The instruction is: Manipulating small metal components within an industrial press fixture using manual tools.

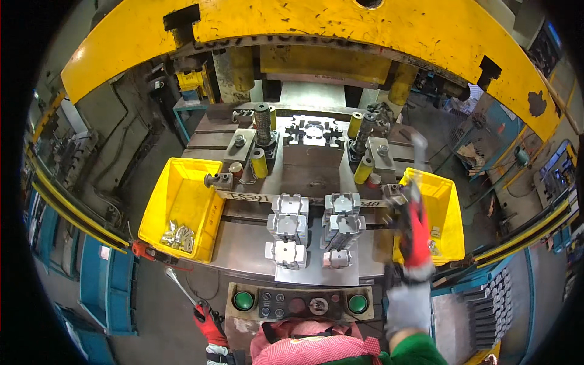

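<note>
At the lower left, my left hand (pixel 210 325), in a red and dark glove, is closed around the handle of a long silver wrench-like tool (pixel 180 286) angled up and left. My right hand (pixel 417 237), also gloved in red, is smeared by motion in front of the right yellow bin (pixel 447 213). A blurred silver object (pixel 419 149) rises beyond its fingers and seems to be in its grip. Between the hands, several stacks of stamped metal parts (pixel 289 226) stand in two columns on a metal plate (pixel 316 277).
A yellow bin (pixel 182 194) with small metal pieces is at left. The press die (pixel 313 131), with guide posts (pixel 263 125), lies beyond the stacks under a yellow press frame (pixel 274 18). A control panel with green buttons (pixel 243 300) is near me. More parts (pixel 493 304) lie at lower right.
</note>
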`<state>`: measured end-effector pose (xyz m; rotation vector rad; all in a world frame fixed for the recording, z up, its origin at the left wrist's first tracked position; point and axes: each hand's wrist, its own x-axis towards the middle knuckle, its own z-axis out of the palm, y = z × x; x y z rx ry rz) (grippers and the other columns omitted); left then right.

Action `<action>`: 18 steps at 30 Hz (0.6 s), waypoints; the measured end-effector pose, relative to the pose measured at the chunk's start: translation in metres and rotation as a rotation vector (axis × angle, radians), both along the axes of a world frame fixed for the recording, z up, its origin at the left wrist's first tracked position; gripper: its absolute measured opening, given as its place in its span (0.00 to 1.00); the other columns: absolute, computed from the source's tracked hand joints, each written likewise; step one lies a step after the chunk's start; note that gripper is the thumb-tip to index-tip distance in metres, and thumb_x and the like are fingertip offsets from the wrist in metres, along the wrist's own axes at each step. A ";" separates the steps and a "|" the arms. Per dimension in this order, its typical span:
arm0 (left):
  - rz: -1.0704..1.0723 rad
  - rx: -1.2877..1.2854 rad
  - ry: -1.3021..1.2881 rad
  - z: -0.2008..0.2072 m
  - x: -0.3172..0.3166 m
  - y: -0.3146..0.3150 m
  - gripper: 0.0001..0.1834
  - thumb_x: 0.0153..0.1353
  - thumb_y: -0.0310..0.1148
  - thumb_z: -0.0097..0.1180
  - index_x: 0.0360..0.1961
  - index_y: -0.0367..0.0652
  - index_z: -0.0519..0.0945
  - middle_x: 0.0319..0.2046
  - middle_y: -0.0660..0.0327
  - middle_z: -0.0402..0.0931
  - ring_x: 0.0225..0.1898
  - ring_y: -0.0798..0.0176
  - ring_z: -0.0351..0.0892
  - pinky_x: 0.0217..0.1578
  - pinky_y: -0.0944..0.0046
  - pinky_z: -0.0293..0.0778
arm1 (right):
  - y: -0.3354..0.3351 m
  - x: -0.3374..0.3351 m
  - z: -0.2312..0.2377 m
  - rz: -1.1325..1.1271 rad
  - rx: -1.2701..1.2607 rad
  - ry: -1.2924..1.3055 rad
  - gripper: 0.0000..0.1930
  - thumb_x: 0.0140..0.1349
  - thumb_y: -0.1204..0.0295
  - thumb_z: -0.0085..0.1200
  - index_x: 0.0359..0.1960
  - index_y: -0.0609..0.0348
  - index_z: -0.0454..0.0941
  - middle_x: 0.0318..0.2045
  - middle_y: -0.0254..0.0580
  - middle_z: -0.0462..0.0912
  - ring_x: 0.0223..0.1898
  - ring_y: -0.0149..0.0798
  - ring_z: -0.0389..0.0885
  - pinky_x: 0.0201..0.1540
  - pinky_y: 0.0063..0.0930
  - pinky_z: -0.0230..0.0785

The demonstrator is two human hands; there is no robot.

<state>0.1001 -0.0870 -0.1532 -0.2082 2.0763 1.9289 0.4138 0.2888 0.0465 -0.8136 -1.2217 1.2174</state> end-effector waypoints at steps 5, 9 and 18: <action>-0.129 -0.121 -0.405 -0.048 0.013 0.008 0.12 0.49 0.43 0.54 0.27 0.50 0.66 0.18 0.70 0.62 0.15 0.70 0.61 0.12 0.67 0.61 | -0.108 0.152 -0.121 -0.898 -0.246 -0.107 0.28 0.57 0.70 0.44 0.58 0.62 0.48 0.51 0.48 0.64 0.48 0.41 0.65 0.50 0.31 0.56; -0.341 -0.263 -0.450 -0.105 -0.003 0.024 0.22 0.47 0.46 0.57 0.37 0.48 0.64 0.22 0.63 0.67 0.17 0.64 0.66 0.15 0.58 0.65 | -0.169 0.225 -0.290 -0.581 -0.610 -0.387 0.32 0.50 0.71 0.54 0.54 0.67 0.53 0.49 0.51 0.64 0.47 0.40 0.64 0.52 0.30 0.54; -0.580 -0.913 0.034 -0.185 -0.044 0.037 0.55 0.29 0.47 0.66 0.55 0.30 0.49 0.52 0.44 0.57 0.53 0.49 0.59 0.50 0.62 0.60 | -0.141 0.143 -0.366 -0.136 -0.805 -1.079 0.48 0.29 0.59 0.66 0.52 0.73 0.52 0.41 0.60 0.72 0.44 0.50 0.71 0.41 0.35 0.67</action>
